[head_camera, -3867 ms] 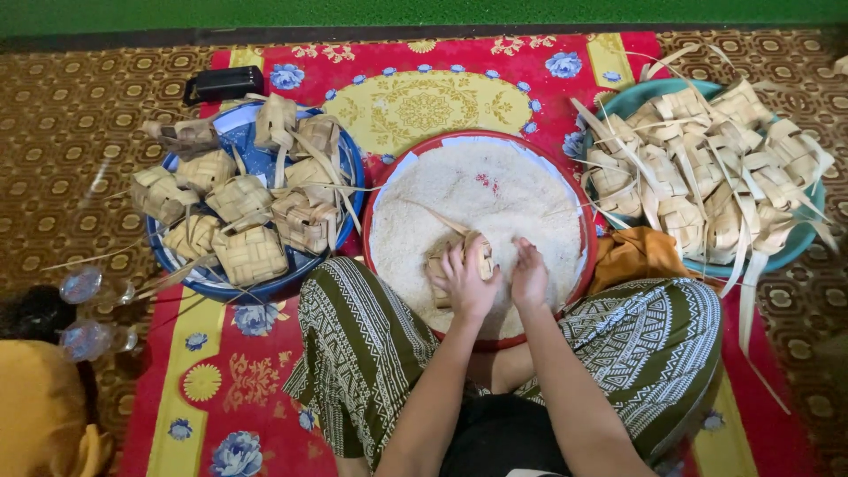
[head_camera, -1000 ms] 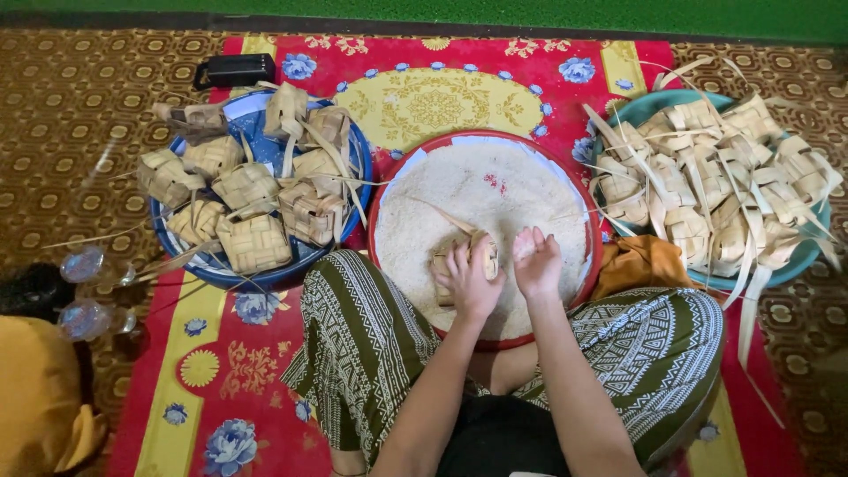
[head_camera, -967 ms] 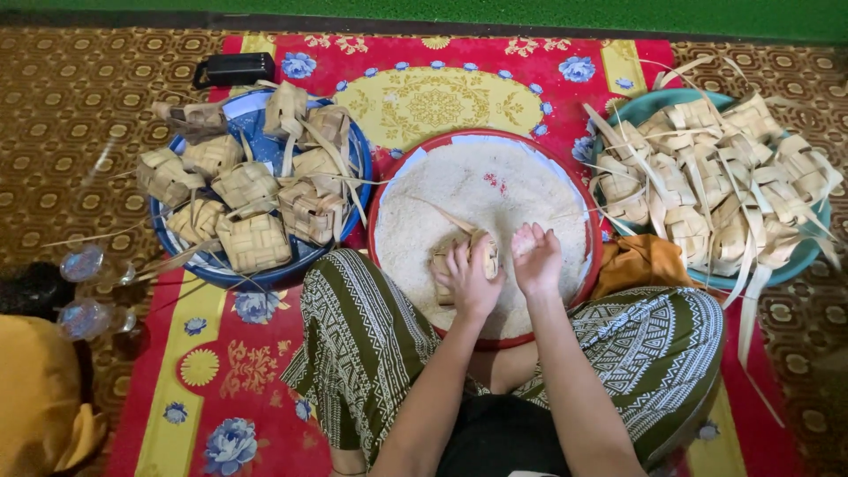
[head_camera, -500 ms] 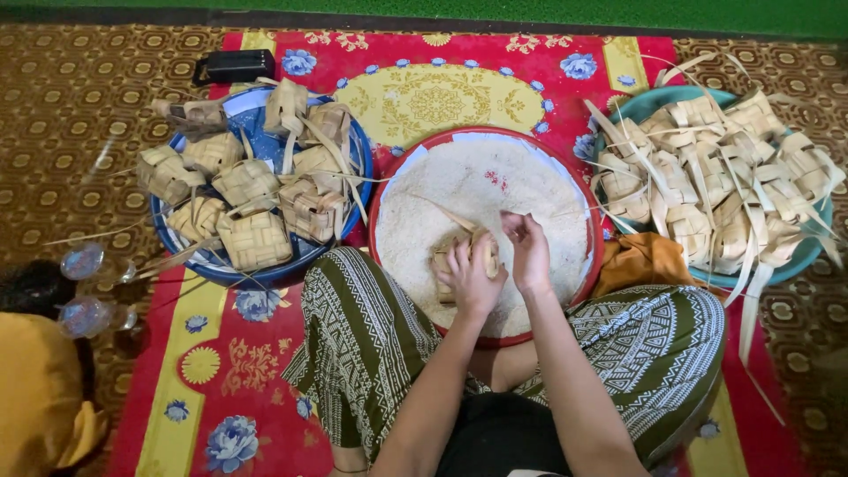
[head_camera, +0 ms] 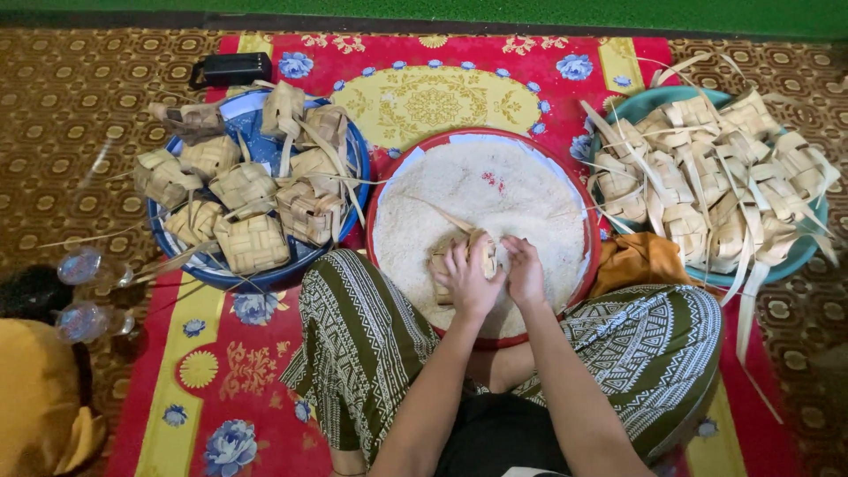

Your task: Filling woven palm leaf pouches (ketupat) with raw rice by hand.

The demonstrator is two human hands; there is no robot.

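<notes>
A red-rimmed round tray [head_camera: 583, 212] full of white rice [head_camera: 477, 190] lies in front of my crossed legs. My left hand [head_camera: 466, 281] grips a woven palm-leaf pouch [head_camera: 440, 264] that rests in the rice near the tray's front. My right hand [head_camera: 525, 270] presses against the pouch's right side, fingers bent together over its opening; whether they hold rice is hidden. A loose leaf strip runs from the pouch up and left across the rice.
A blue basin [head_camera: 230, 269] at left holds several woven pouches. A teal basin [head_camera: 799, 252] at right is piled with pale pouches with long leaf tails. A black box [head_camera: 234, 68] lies at the back left. Orange cloth [head_camera: 640, 261] lies beside my right knee. Two clear bottles [head_camera: 84, 291] sit at left.
My right hand has shifted from above the pouch down to its right side, fingers closing in. My left hand keeps its grip on the pouch in the same place.
</notes>
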